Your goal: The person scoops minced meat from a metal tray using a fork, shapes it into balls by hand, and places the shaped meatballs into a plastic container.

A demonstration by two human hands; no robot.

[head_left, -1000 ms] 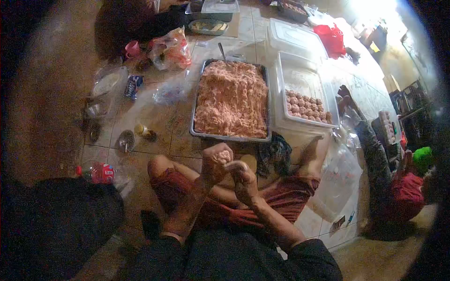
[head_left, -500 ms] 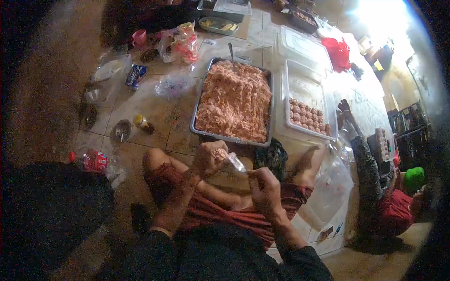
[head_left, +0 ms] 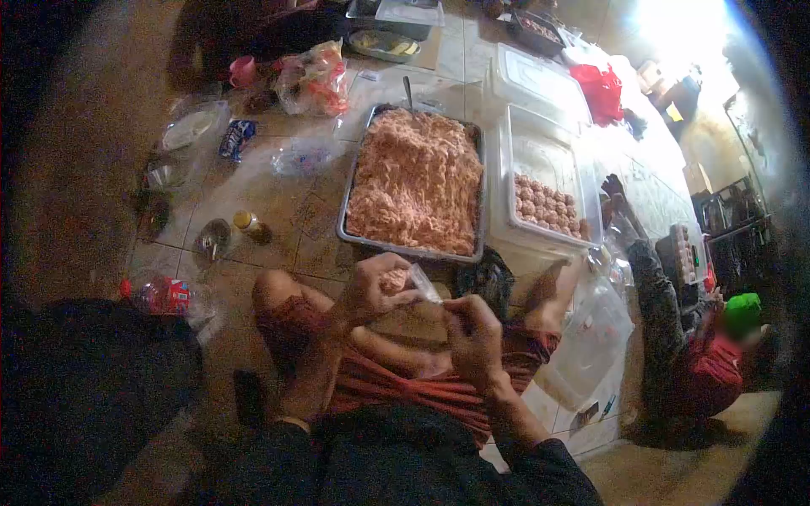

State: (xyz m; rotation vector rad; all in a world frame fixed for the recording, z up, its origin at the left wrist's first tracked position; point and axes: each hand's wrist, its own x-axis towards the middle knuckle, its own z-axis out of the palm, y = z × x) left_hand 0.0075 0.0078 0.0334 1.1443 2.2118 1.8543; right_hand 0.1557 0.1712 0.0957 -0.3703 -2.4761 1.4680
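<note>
My left hand (head_left: 368, 287) curls around a lump of pink minced meat (head_left: 394, 280), with its fingertips against a small piece of clear plastic (head_left: 424, 285). My right hand (head_left: 474, 333) is closed, pinching the lower end of that plastic between thumb and finger. Just beyond both hands lies a large metal tray (head_left: 342, 221) heaped with pink minced meat mixture (head_left: 415, 181). A spoon handle (head_left: 408, 91) sticks up from its far end. Right of the tray, a clear plastic box (head_left: 508, 169) holds rows of meatballs (head_left: 547, 205).
Box lids (head_left: 540, 80) lie behind the meatball box. At the left are a yellow-capped jar (head_left: 245, 221), a metal bowl (head_left: 213, 239), a blue packet (head_left: 237, 139) and a plastic bottle (head_left: 164, 295). Another person in a red shirt (head_left: 704, 371) sits at the right beside a tray of meatballs (head_left: 682, 253).
The plastic between my hands has turned more upright, and my left fingers now reach towards its lower end. The whole view has shifted slightly.
</note>
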